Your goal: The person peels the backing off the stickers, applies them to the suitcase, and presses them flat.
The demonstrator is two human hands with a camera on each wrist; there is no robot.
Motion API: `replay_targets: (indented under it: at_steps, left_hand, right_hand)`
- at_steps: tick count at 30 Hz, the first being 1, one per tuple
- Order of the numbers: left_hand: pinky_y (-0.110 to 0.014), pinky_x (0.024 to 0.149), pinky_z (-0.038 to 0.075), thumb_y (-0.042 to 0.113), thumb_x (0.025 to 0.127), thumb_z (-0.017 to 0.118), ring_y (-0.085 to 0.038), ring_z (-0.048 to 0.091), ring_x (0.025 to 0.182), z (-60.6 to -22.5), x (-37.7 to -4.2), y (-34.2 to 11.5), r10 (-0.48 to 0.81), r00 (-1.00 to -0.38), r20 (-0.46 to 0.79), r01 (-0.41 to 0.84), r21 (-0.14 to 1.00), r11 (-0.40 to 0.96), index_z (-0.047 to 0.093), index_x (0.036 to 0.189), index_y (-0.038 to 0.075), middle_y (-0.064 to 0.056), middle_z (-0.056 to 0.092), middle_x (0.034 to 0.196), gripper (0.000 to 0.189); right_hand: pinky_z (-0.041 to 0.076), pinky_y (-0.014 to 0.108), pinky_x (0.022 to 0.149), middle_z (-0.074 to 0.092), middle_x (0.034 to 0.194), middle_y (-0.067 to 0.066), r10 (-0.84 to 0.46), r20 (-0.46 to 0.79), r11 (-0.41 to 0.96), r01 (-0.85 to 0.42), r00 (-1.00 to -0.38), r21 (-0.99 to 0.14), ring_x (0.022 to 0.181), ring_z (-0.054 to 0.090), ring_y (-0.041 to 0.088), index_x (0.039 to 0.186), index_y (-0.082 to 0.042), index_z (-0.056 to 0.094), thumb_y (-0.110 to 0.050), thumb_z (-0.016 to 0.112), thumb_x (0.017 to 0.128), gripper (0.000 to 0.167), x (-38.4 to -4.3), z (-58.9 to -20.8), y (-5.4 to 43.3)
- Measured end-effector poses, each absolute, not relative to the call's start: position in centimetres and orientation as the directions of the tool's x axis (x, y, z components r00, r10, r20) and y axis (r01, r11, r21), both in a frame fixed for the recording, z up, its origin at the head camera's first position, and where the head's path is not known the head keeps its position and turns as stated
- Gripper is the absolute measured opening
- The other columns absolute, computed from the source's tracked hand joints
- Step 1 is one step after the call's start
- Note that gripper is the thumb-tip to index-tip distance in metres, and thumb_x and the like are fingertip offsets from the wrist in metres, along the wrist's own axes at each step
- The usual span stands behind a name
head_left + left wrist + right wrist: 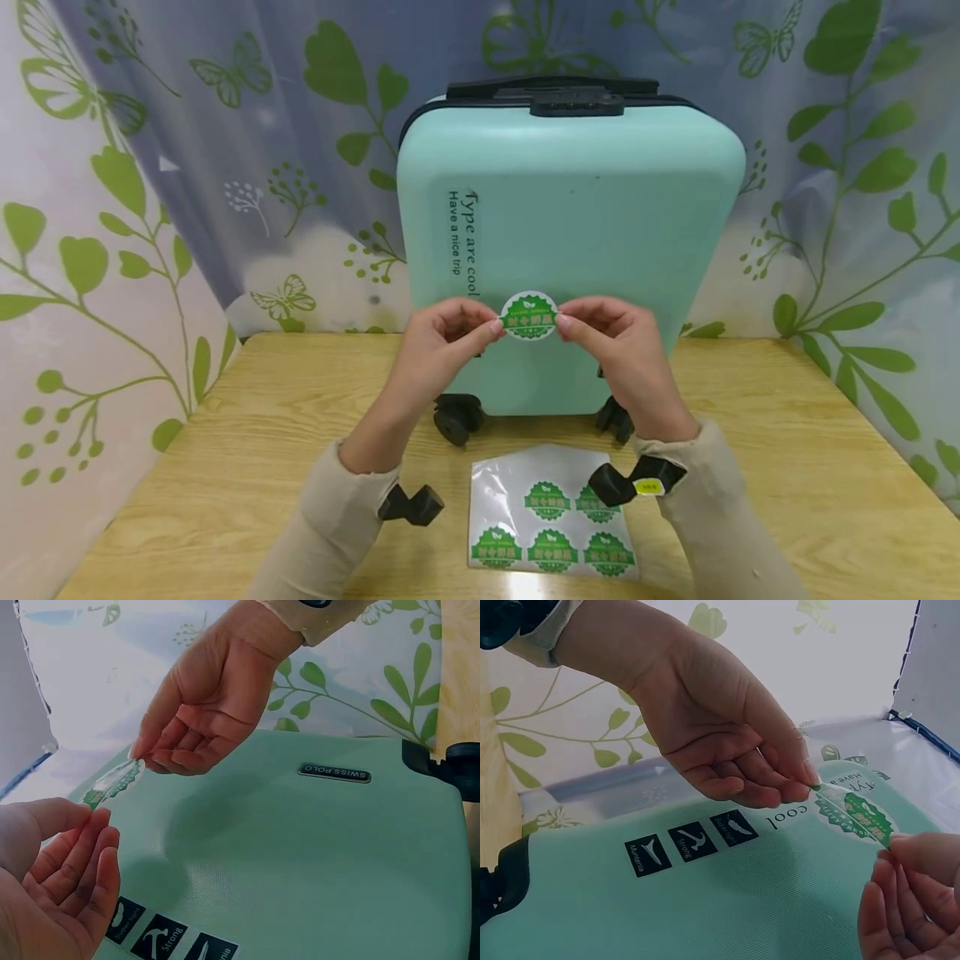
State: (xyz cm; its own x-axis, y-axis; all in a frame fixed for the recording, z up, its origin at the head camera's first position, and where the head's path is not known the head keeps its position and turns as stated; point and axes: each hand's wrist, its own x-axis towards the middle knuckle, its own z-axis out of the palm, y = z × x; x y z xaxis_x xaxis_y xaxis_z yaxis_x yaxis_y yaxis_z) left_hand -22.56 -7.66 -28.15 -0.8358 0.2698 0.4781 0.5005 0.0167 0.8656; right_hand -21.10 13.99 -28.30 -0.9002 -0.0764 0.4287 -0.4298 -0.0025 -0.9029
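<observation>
Holding both arms [326, 517] out forward, slanted inward. Pinching between thumb and forefinger with the left hand [429, 354] — likewise with the right hand [630, 354], level with it and near. Bending the remaining fingers loosely toward the palms.

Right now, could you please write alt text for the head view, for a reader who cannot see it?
A person's left hand and right hand pinch opposite edges of a round green-and-white sticker in front of a pale green suitcase. The suitcase stands upright on a wood-grain table, with a sheet of similar stickers lying in front.
</observation>
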Motion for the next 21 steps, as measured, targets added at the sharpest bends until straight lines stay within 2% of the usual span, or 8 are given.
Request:
replay_targets:
  at_steps: [4, 8, 11, 21]
  left_hand:
    - [-0.022, 0.055, 0.042, 0.007, 0.088, 0.066, -0.020, 0.053, 0.064, -27.7, -22.5, -7.5, 0.261, -0.832, 0.490, 0.514, 0.857, 0.031, 0.067, 0.091, -0.002, -0.015, 0.067, 0.081, 0.009]
    - [-0.022, 0.055, 0.042, 0.009, 0.087, 0.068, -0.020, 0.054, 0.065, -27.4, -22.5, -7.4, 0.238, -0.829, 0.507, 0.533, 0.844, 0.061, 0.068, 0.089, 0.000, -0.019, 0.067, 0.083, 0.009]
    - [-0.023, 0.056, 0.044, 0.011, 0.086, 0.069, -0.014, 0.055, 0.064, -27.2, -22.5, -7.3, 0.205, -0.819, 0.536, 0.561, 0.822, 0.093, 0.069, 0.088, 0.002, -0.014, 0.068, 0.080, 0.009]
    - [-0.026, 0.059, 0.050, 0.012, 0.085, 0.071, -0.012, 0.062, 0.066, -26.1, -22.7, -6.8, 0.071, -0.765, 0.641, 0.640, 0.742, 0.199, 0.071, 0.087, 0.005, -0.006, 0.070, 0.078, 0.008]
  right_hand:
    - [0.051, 0.032, 0.076, 0.067, 0.080, -0.001, -0.036, 0.438, 0.003, -0.438, -0.898, -0.899, 0.075, 0.060, 0.017, 0.092, -0.008, 0.071, -0.012, 0.070, 0.086, 0.008, -21.2, -27.9, 13.9]
    - [0.051, 0.030, 0.074, 0.067, 0.078, -0.002, -0.010, 0.453, -0.023, -0.453, -0.891, -0.891, 0.073, 0.060, 0.015, 0.091, -0.007, 0.071, -0.011, 0.070, 0.085, 0.006, -21.3, -27.6, 13.7]
    - [0.051, 0.031, 0.074, 0.067, 0.078, -0.001, 0.009, 0.468, -0.026, -0.468, -0.884, -0.884, 0.073, 0.059, 0.016, 0.091, -0.006, 0.071, -0.012, 0.071, 0.085, 0.009, -21.4, -27.3, 13.5]
    - [0.051, 0.029, 0.074, 0.068, 0.080, 0.002, 0.066, 0.529, -0.039, -0.532, -0.846, -0.846, 0.073, 0.060, 0.017, 0.090, -0.004, 0.071, -0.012, 0.073, 0.083, 0.011, -22.0, -26.4, 12.5]
